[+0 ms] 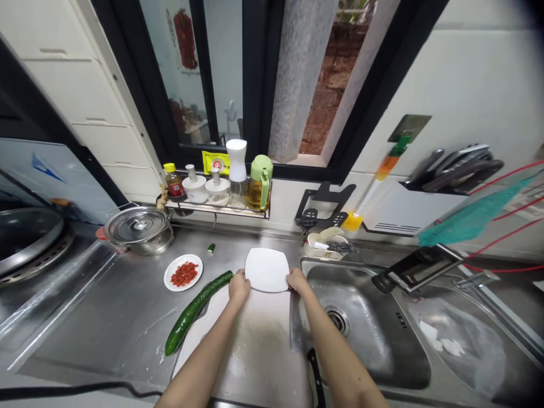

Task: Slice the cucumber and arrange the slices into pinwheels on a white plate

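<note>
My left hand [238,286] and my right hand [298,280] grip the near corners of a white square plate [267,268]. The plate sits at the far end of a pale cutting board [250,340] on the steel counter. A long green cucumber [196,309] lies slantwise along the board's left edge, just left of my left hand. A small round plate of chopped red chilli [183,273] rests further left. A black knife handle [315,371] shows beside my right forearm.
A steel sink [361,334] with a black tap [414,267] lies right of the board. A lidded steel pot [138,228] and a wok [25,235] stand at left. Condiment bottles [221,181] line the rack under the window. A cut cucumber end [211,247] lies behind.
</note>
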Demonstrator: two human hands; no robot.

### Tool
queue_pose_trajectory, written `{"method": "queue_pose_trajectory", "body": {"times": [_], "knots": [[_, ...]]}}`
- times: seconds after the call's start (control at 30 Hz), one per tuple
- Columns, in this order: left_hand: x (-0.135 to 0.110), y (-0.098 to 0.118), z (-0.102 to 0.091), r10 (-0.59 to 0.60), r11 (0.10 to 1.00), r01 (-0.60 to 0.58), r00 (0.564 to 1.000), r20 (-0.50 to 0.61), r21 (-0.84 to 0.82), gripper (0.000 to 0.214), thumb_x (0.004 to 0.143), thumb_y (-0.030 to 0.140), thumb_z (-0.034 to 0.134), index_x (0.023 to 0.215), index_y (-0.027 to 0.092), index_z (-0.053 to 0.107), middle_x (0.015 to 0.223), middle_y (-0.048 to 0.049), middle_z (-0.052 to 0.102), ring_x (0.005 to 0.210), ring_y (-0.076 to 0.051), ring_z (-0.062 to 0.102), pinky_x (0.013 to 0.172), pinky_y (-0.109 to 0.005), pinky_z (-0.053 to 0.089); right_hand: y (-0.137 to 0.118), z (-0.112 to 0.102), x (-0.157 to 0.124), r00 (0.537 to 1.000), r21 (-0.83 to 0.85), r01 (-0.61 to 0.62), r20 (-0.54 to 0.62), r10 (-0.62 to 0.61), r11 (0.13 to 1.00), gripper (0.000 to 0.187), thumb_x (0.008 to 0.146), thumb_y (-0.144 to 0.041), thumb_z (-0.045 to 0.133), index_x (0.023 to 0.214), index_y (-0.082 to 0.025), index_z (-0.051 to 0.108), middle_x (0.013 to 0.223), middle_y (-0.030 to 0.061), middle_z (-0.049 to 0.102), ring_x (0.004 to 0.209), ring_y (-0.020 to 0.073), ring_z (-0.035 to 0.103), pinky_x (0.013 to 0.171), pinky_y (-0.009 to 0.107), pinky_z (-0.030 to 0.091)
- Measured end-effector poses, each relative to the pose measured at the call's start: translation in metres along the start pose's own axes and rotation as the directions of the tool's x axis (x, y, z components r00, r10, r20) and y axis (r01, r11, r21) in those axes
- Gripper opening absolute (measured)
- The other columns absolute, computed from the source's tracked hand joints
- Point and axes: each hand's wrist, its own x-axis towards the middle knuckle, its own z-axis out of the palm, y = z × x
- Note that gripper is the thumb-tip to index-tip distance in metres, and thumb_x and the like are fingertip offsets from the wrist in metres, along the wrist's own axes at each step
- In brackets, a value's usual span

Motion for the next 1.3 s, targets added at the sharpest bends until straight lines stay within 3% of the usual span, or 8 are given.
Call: {"method": "queue_pose_trajectory", "body": {"times": [0.1,0.2,0.4,0.53,0.83,1.3], "knots": [[-0.018,-0.009,-0.008,0.018,0.998,-0.018,1.0,0.008,-0.059,0.036,0.078,0.013,0.052,0.112,0.02,0.06,0.086,-0.0028,0.069,0.082,-0.016,0.064,0.071,-0.023,0.042,0.006,-0.006,-0.017,1.0,0.042,0.015,-0.007,-0.015,0.999,0.012,0.065,-0.007,0.051,0.068,-0.018,0.056,0.05,-0.0021,0.053,0.053,0.0131,0.055,0.053,0.021,0.035],[-0.049,-0.034,-0.016,0.057,0.99,-0.055,0.998,0.018,-0.132,0.036,0.077,0.013,0.053,0.112,0.019,0.058,0.084,-0.0007,0.067,0.078,-0.014,0.063,0.07,-0.021,0.041,0.021,-0.001,-0.054,1.0,0.086,0.03,-0.01,-0.029,0.996,0.009,0.07,-0.011,0.048,0.072,-0.02,0.052,0.051,-0.0052,0.05,0.052,0.0117,0.052,0.053,0.02,0.035],[-0.119,-0.096,-0.021,0.032,0.998,-0.024,0.989,0.145,-0.055,0.034,0.077,0.014,0.054,0.11,0.02,0.055,0.081,0.0005,0.064,0.075,-0.013,0.061,0.068,-0.021,0.04,0.063,0.037,-0.145,0.989,0.258,0.15,-0.044,-0.144,0.954,0.008,0.069,-0.016,0.046,0.069,-0.023,0.042,0.054,-0.0069,0.044,0.053,0.0117,0.046,0.053,0.02,0.032],[-0.145,-0.117,-0.025,0.022,0.999,-0.016,0.976,0.218,-0.03,0.032,0.078,0.017,0.055,0.11,0.019,0.054,0.087,-0.0011,0.065,0.081,-0.014,0.062,0.07,-0.021,0.04,0.076,0.056,-0.177,0.994,0.24,0.11,-0.002,-0.113,0.964,0.011,0.07,-0.014,0.044,0.069,-0.023,0.038,0.054,-0.0078,0.041,0.052,0.0114,0.044,0.053,0.02,0.03],[-0.159,-0.127,-0.036,0.006,1.0,-0.002,0.955,0.295,-0.013,0.031,0.081,0.028,0.055,0.111,0.018,0.055,0.091,-0.0019,0.067,0.085,-0.014,0.062,0.072,-0.022,0.04,0.074,0.068,-0.191,0.996,0.182,0.011,0.088,-0.028,0.983,0.011,0.072,-0.013,0.046,0.074,-0.023,0.041,0.058,-0.0078,0.046,0.053,0.0099,0.044,0.053,0.018,0.026],[-0.157,-0.131,-0.037,0.027,0.999,-0.018,0.962,0.273,-0.037,0.04,0.082,0.03,0.056,0.12,0.018,0.055,0.091,-0.002,0.068,0.081,-0.014,0.063,0.073,-0.022,0.041,0.06,0.062,-0.201,0.995,0.053,-0.011,0.104,0.005,0.999,0.013,0.077,-0.013,0.045,0.087,-0.02,0.05,0.057,-0.0074,0.049,0.051,0.0108,0.046,0.056,0.021,0.028]]}}
